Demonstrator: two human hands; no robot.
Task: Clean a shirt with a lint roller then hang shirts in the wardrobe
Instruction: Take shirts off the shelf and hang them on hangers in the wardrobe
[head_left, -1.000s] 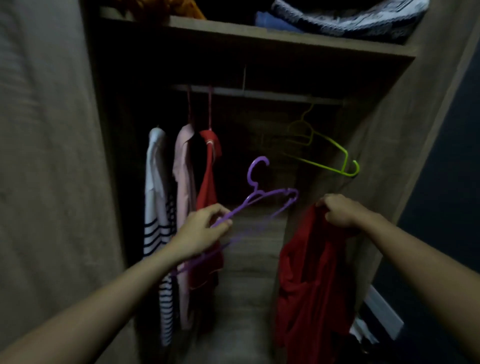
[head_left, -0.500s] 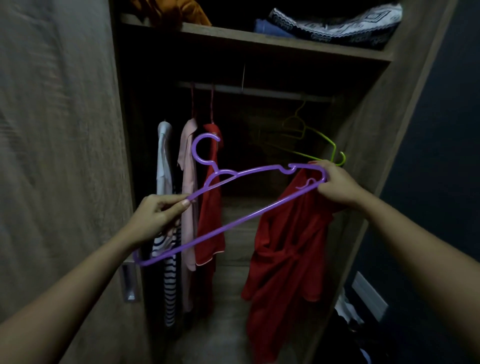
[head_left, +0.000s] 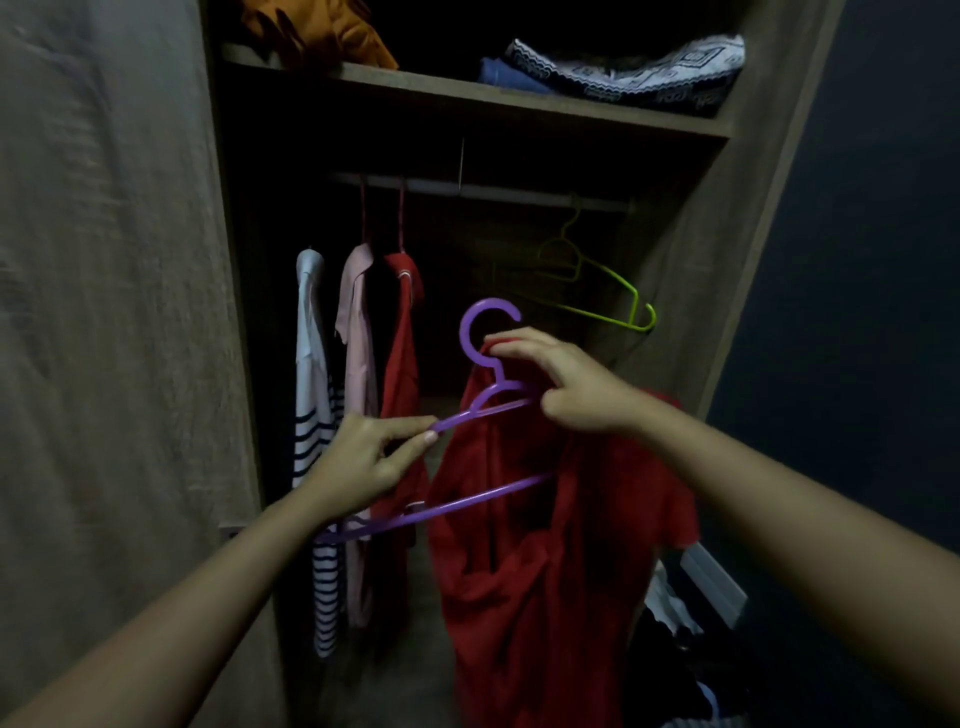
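Note:
A purple plastic hanger (head_left: 480, 338) is held in front of the open wardrobe, its hook pointing up. My left hand (head_left: 366, 462) pinches the hanger's left arm between thumb and fingers. A red shirt (head_left: 550, 561) hangs down from the hanger's right side, which is inside the cloth. My right hand (head_left: 566, 384) grips the shirt's collar at the hanger's neck. Behind, the wardrobe rail (head_left: 519, 193) carries a striped white shirt (head_left: 311, 415), a pink shirt (head_left: 358, 364) and another red shirt (head_left: 402, 353).
An empty green hanger (head_left: 602, 283) hangs at the rail's right end. The shelf (head_left: 467, 98) above holds folded orange, blue and patterned clothes. The wardrobe door (head_left: 104, 312) stands open at left. Dark clutter lies on the floor at lower right.
The hanger has tilted more upright and its right end has gone inside the red shirt. My right hand moved left from the hanger's end to its neck.

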